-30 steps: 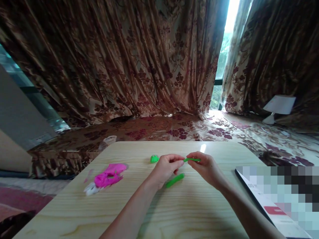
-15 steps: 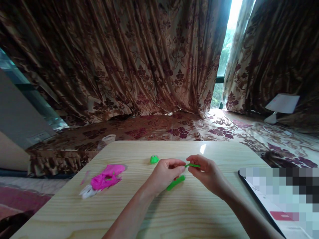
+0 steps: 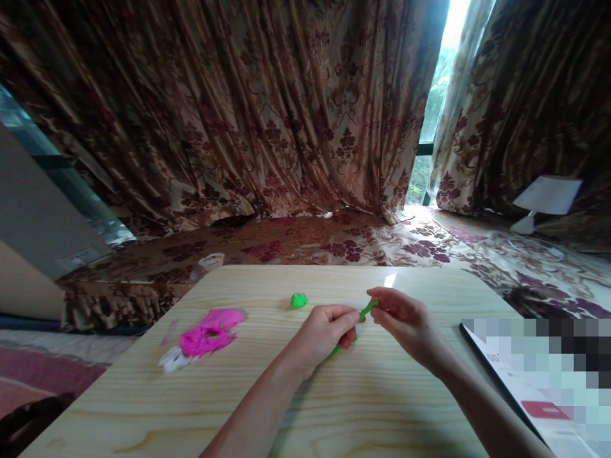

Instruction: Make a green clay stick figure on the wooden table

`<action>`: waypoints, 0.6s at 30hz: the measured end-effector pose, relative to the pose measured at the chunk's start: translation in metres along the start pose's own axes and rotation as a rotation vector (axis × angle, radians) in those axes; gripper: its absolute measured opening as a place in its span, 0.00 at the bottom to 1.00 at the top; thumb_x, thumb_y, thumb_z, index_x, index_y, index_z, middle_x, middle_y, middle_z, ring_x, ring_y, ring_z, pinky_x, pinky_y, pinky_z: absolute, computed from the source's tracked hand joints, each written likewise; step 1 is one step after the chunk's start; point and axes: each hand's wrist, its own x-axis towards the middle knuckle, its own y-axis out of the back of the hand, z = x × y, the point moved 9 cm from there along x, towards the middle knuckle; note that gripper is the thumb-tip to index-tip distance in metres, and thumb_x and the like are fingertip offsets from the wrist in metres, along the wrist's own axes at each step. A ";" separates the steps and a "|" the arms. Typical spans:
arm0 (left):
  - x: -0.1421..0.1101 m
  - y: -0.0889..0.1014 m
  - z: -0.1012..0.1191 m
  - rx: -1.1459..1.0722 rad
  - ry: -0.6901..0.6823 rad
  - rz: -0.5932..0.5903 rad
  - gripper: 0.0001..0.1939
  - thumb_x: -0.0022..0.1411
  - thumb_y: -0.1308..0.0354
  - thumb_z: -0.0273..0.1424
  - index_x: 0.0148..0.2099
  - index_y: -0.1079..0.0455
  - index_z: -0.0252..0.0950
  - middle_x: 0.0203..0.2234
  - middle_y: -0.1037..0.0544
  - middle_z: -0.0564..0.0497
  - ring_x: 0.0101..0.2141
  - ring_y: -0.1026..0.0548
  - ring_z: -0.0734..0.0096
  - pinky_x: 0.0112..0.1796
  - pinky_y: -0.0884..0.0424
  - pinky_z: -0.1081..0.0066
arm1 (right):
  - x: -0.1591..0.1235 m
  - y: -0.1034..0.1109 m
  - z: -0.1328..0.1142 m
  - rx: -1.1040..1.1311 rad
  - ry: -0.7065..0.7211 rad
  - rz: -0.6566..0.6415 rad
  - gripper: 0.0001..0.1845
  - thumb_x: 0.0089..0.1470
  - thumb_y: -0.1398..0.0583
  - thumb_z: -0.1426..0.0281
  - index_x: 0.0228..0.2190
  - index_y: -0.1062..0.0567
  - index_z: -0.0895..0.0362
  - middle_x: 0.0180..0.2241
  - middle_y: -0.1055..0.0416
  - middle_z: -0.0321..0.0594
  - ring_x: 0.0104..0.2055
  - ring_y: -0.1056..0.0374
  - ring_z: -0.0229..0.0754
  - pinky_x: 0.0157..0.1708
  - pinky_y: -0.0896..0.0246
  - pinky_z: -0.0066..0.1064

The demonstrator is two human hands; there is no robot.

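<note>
A thin, bent green clay strip (image 3: 368, 310) spans the gap between my two hands above the table. My left hand (image 3: 329, 327) pinches its lower end between thumb and fingers. At the upper end, my right hand (image 3: 401, 318) has thumb and fingertips closed on the strip. Under my left hand lies a thicker green clay roll (image 3: 334, 352), mostly covered by the fingers. Farther back on the table sits a small green clay lump (image 3: 298, 300), touched by neither hand.
On the left of the wooden table (image 3: 382, 407) lies a crumpled pink piece (image 3: 210, 337) with green bits and a white wrapper (image 3: 175, 360). A dark-edged tablet-like object (image 3: 506, 381), partly blurred, is at the right. Beyond are a clear plastic cup (image 3: 210, 264) and a lamp (image 3: 547, 197).
My right hand has lifted slightly, and the strip now slants upward between the hands. My left hand has shifted over more of the roll. The view has moved a little.
</note>
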 end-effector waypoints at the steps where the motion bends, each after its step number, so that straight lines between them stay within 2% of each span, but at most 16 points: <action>1: 0.000 0.000 -0.002 -0.019 0.018 0.002 0.17 0.56 0.49 0.40 0.24 0.33 0.32 0.18 0.32 0.53 0.20 0.38 0.79 0.24 0.45 0.75 | 0.000 0.001 0.001 0.007 -0.011 0.002 0.13 0.48 0.40 0.68 0.39 0.28 0.56 0.32 0.28 0.40 0.33 0.32 0.39 0.33 0.36 0.30; 3: 0.001 0.000 -0.004 -0.043 0.037 0.001 0.18 0.57 0.50 0.41 0.24 0.34 0.32 0.18 0.32 0.53 0.20 0.37 0.79 0.24 0.44 0.75 | 0.000 0.003 0.001 -0.016 -0.011 0.008 0.11 0.48 0.40 0.67 0.36 0.27 0.57 0.30 0.28 0.40 0.31 0.33 0.39 0.31 0.36 0.29; 9: 0.000 0.001 0.004 0.017 -0.033 0.046 0.15 0.53 0.46 0.41 0.27 0.31 0.32 0.16 0.34 0.55 0.20 0.39 0.79 0.24 0.46 0.75 | 0.000 0.004 -0.005 -0.087 0.019 0.022 0.09 0.49 0.40 0.66 0.32 0.26 0.58 0.27 0.29 0.38 0.29 0.34 0.38 0.28 0.38 0.27; 14: -0.001 0.001 0.007 -0.001 -0.062 0.050 0.17 0.55 0.47 0.40 0.23 0.31 0.31 0.18 0.31 0.52 0.22 0.36 0.77 0.27 0.42 0.74 | 0.000 0.004 -0.013 -0.139 0.021 0.025 0.10 0.50 0.42 0.64 0.30 0.25 0.58 0.25 0.30 0.38 0.27 0.36 0.37 0.26 0.39 0.26; 18: -0.001 -0.002 0.006 -0.055 -0.024 0.007 0.19 0.57 0.50 0.41 0.25 0.30 0.31 0.19 0.30 0.51 0.22 0.35 0.77 0.26 0.41 0.74 | -0.001 0.004 -0.011 -0.112 -0.028 0.010 0.15 0.52 0.45 0.62 0.36 0.26 0.58 0.25 0.29 0.39 0.28 0.35 0.38 0.28 0.37 0.29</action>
